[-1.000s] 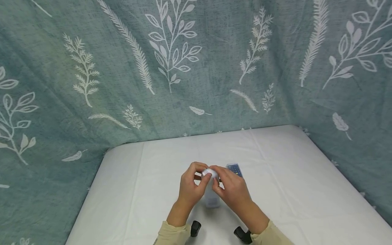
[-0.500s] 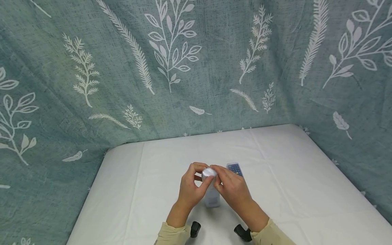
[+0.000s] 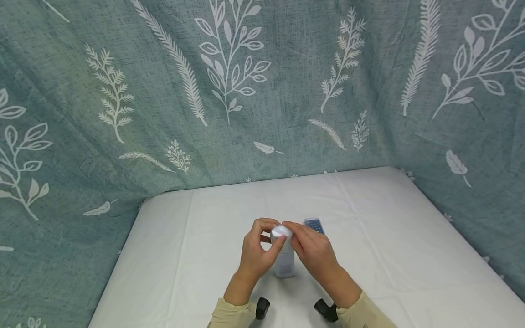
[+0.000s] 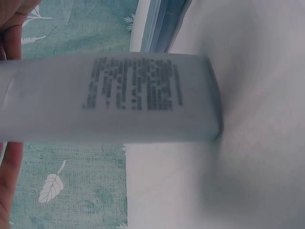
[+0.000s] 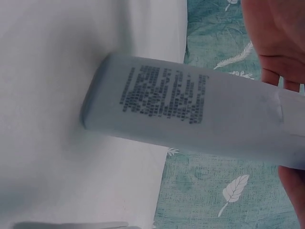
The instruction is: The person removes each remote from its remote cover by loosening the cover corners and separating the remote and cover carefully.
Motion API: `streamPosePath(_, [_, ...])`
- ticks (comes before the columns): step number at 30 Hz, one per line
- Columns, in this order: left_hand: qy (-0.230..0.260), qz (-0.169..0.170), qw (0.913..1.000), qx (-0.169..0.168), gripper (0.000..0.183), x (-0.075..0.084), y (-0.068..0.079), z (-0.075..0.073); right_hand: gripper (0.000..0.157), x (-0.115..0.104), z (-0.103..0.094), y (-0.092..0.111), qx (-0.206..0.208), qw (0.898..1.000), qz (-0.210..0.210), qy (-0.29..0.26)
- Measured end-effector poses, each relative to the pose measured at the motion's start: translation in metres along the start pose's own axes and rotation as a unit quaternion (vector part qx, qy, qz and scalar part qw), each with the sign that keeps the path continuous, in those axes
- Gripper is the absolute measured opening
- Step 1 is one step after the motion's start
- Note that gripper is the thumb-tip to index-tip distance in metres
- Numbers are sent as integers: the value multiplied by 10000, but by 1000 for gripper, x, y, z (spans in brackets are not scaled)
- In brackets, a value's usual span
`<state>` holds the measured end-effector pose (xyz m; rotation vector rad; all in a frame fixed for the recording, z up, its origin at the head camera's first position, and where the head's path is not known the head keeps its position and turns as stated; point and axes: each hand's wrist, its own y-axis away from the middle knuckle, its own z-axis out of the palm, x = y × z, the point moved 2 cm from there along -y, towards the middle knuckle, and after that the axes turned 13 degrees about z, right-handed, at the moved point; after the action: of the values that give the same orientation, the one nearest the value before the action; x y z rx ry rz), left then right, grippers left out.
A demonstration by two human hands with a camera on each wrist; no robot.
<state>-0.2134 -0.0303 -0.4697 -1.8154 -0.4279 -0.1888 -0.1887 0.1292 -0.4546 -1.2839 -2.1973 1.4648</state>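
Note:
A pale, flat-sided bottle (image 3: 285, 262) with a shiny rounded top stands near upright between my hands. Small dark print covers its lower face in the left wrist view, where the bottle (image 4: 143, 102) lies sideways across the picture. Its base is at the white cloth; contact cannot be told. My left hand (image 3: 255, 250) holds the bottle's top between thumb and fingers. From the other side, my right hand (image 3: 313, 250) has its fingers at the top's edge, its thumb largely hidden. In the right wrist view the printed bottle (image 5: 190, 107) has a seam near its upper end.
Behind my right hand lies a blue panel with small light marks (image 3: 314, 225), partly hidden. Black wrist mounts, one of them a left mount (image 3: 262, 308), show below my sleeves. A white-covered table (image 3: 221, 205) meets a green leaf-patterned curtain (image 3: 287, 91) at its back and sides.
My right thumb has drawn back from the front of the top, so more of the bottle shows. My left hand has hardly moved.

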Motion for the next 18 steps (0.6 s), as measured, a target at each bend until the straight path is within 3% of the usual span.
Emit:
streamPosePath(10, [281, -1069, 9936, 217, 24, 5, -1, 3, 34, 0, -1, 4, -125, 9989, 171, -412])
streamPosePath(18, [438, -1485, 9871, 410, 27, 6, 0, 6, 40, 2, -2, 4, -332, 9969, 111, -699])
